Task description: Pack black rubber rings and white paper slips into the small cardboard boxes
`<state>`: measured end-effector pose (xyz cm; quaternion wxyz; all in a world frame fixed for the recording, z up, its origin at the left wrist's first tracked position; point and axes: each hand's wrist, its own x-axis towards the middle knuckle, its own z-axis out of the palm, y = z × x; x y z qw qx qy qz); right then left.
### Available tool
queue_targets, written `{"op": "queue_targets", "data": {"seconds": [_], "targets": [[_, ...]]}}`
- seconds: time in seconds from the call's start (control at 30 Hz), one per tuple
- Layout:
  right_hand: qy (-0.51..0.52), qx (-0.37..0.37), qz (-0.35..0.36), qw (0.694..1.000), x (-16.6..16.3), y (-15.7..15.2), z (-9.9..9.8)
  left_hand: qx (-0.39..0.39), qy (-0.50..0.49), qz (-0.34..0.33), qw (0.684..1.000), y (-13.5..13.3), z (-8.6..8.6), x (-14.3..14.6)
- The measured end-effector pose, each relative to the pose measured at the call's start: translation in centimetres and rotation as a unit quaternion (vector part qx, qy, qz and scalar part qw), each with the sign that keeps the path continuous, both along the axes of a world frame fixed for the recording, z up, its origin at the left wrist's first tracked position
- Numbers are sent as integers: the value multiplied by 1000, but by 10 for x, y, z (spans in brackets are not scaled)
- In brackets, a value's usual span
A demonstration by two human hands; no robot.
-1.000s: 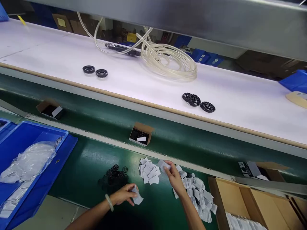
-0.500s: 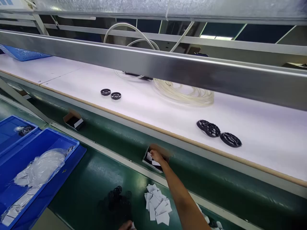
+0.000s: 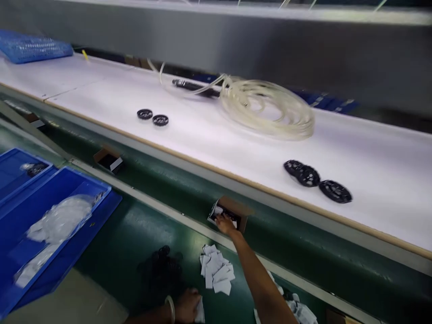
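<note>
My right hand (image 3: 225,223) reaches into a small open box (image 3: 240,208) on the green conveyor belt, fingers outstretched over its dark inside. White paper pieces show in the box beside the fingers. At the bottom edge, my left hand (image 3: 189,306), a bangle on its wrist, is closed on white folded paper (image 3: 200,311). Between the hands lies a loose pile of white folded papers (image 3: 216,270) on the green worktop. Left of that pile is a heap of black ring-like parts (image 3: 164,270), dim and hard to make out.
Blue trays (image 3: 101,191) with clear bags stand at the left. Another open box (image 3: 108,159) sits farther along the belt. The white shelf (image 3: 202,135) carries black round parts (image 3: 335,191) and a coiled hose (image 3: 270,110). A metal beam (image 3: 202,36) crosses overhead.
The view has tilted down. My right hand, earlier at white paper in the box, now has its fingers spread there. More of my left hand and its white paper has come into view.
</note>
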<state>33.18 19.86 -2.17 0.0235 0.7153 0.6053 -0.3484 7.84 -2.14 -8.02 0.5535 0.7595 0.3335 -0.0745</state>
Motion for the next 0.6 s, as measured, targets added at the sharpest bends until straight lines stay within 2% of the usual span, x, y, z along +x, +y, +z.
{"op": "queue_targets", "data": {"seconds": [0.1, 0.17, 0.23, 0.33, 0.43, 0.5, 0.6], "targets": [[30, 55, -7, 998, 0, -27, 1, 90, 72, -29, 993, 0, 29, -19], [55, 86, -23, 994, -3, -63, 2, 160, 136, -47, 977, 5, 43, -32], [74, 100, -54, 991, -8, -112, 4, 208, 185, -70, 958, 10, 49, -41], [81, 98, -120, 985, -16, -194, 2, 240, 190, -96, 947, 16, 40, -44], [110, 64, -207, 970, -31, -265, -5, 246, 178, -107, 947, 21, 25, -38], [132, 26, -237, 962, -46, -296, -11, 242, 174, -115, 948, 23, 18, -33], [103, -43, -194, 975, -78, -314, -16, 232, 172, -120, 950, 24, 16, -33]]}}
